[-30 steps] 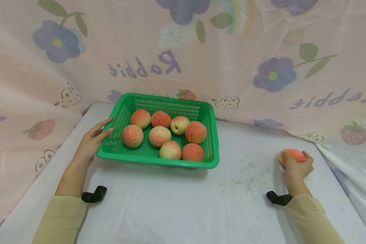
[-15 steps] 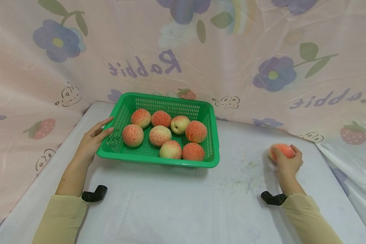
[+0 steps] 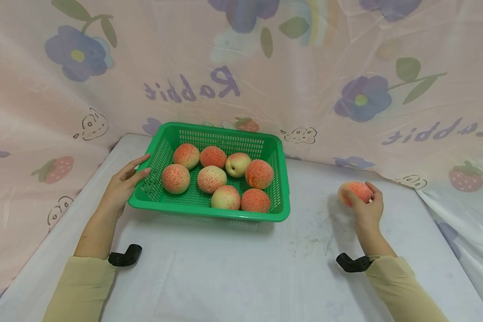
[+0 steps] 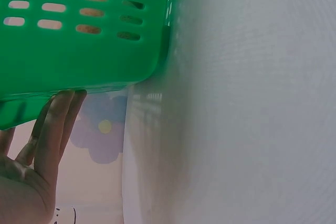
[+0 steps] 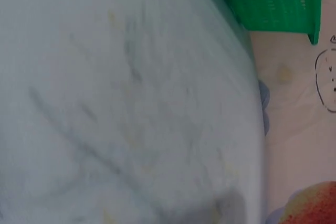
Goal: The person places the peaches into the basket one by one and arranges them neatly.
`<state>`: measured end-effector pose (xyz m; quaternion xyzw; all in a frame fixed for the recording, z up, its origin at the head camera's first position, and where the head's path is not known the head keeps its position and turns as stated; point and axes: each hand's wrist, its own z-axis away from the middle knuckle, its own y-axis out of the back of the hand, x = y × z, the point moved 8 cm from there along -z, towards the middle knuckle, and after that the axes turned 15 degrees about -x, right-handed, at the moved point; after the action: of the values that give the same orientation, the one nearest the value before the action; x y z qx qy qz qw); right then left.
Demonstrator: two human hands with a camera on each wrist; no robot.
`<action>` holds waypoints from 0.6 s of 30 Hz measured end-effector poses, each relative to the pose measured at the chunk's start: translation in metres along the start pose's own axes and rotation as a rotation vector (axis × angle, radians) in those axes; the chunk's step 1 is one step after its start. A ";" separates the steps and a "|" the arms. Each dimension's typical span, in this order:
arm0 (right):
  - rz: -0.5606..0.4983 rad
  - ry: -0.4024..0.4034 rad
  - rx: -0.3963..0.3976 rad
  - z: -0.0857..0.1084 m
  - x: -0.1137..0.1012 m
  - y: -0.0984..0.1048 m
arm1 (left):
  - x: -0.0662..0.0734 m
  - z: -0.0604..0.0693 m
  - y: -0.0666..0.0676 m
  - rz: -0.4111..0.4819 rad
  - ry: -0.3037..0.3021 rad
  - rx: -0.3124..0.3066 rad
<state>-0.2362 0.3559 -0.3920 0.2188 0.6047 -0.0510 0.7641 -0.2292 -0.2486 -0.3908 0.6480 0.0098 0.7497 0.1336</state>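
My right hand [image 3: 368,212] grips a peach [image 3: 358,191], orange-red with a paler left end, and holds it over the right part of the table. Only a bit of that peach [image 5: 315,205] enters the right wrist view, at the lower right corner. A green plastic basket [image 3: 209,213] stands left of the middle, with several red and yellow peaches [image 3: 211,179] lying apart or side by side inside. At its left end my left hand [image 3: 118,190] touches the rim with fairly straight fingers. The left wrist view shows these fingers [image 4: 52,129] extended against the basket's outer wall.
A white cloth covers the table [image 3: 225,273], with faint dark stains right of the basket. Behind it hangs a pale pink curtain [image 3: 290,94] printed with flowers and letters. A black wrist camera [image 3: 124,256] sits on each forearm.
My right hand has moved left and slightly away from me, carrying the peach closer to the basket. The left hand and basket have stayed in place.
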 end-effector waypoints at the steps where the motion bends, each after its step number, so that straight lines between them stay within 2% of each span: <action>1: -0.009 0.003 -0.009 0.001 -0.002 -0.002 | 0.000 0.000 0.000 0.001 -0.001 -0.001; 7: -0.068 0.017 -0.072 0.010 -0.012 -0.018 | 0.000 0.000 0.000 -0.004 0.004 0.000; 18: -0.044 0.043 -0.206 0.028 -0.038 -0.050 | -0.001 0.000 0.001 -0.011 0.002 0.006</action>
<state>-0.2384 0.2928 -0.3653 0.1268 0.6277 -0.0007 0.7681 -0.2297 -0.2495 -0.3916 0.6475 0.0156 0.7497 0.1360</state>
